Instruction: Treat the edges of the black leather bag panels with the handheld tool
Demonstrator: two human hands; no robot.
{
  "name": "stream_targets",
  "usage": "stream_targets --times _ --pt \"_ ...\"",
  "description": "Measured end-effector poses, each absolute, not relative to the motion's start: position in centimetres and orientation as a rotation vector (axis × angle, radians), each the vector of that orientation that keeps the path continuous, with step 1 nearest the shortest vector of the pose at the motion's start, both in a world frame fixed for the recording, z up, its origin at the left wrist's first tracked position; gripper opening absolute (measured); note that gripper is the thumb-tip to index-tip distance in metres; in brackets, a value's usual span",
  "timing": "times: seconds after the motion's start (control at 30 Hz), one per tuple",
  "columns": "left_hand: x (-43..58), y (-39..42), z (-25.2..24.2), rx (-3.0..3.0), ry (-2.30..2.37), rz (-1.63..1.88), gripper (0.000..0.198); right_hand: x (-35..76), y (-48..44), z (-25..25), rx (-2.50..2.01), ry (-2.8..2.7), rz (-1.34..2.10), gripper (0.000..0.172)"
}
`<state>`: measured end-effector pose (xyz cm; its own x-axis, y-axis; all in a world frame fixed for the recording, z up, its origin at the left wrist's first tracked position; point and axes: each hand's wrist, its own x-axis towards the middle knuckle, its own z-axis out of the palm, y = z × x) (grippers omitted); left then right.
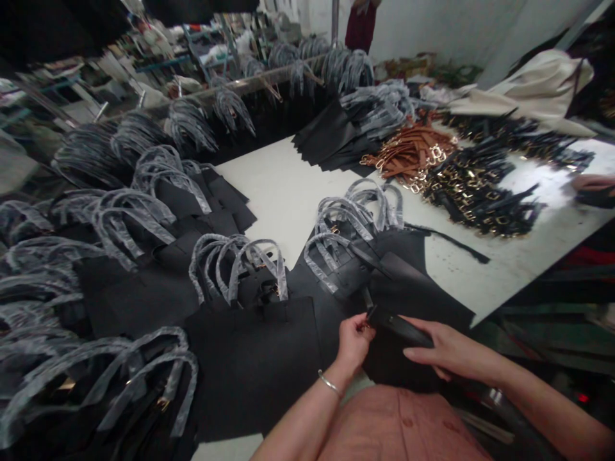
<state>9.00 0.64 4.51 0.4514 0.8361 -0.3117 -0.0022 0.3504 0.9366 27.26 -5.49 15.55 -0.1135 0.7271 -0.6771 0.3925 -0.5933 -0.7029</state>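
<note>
Fingers (358,324) of the left hand (352,346) are pinched together on the left end of a black piece (401,328), close to a small gold-coloured bit (368,326). The right hand (446,351) grips the other end of that piece, thumb on its near side and fingers on its far side. The piece itself slants across the lower right of centre, above dark material; its exact kind is hard to tell. A bangle (329,383) circles the left wrist, and a pinkish shirt (403,426) fills the bottom of the frame between the forearms.

Just beyond the hands lies a black bag (408,275), partly covered by its neighbours, with handles (348,214) in clear wrap near it. A second bag (259,365) lies left of the left hand, wrapped handles (237,269) arching at its top edge. More wrapped handles (120,218) crowd the left side of the frame, down to the lower left corner.

On the pale table (269,179), right of upper centre, black sheets (324,137) overlap beside a heap of brown straps (413,150). Black straps (480,186) with gold-coloured fittings are piled to the right of those, and cream cloth (533,96) lies in the upper right.
</note>
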Motion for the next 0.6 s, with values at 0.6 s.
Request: stream_targets --times 0.6 --pt "17.3 11.9 4.4 1.405 1.205 0.595 0.015 31.2 -8.7 12.6 -2.089 -0.997 1.251 0.095"
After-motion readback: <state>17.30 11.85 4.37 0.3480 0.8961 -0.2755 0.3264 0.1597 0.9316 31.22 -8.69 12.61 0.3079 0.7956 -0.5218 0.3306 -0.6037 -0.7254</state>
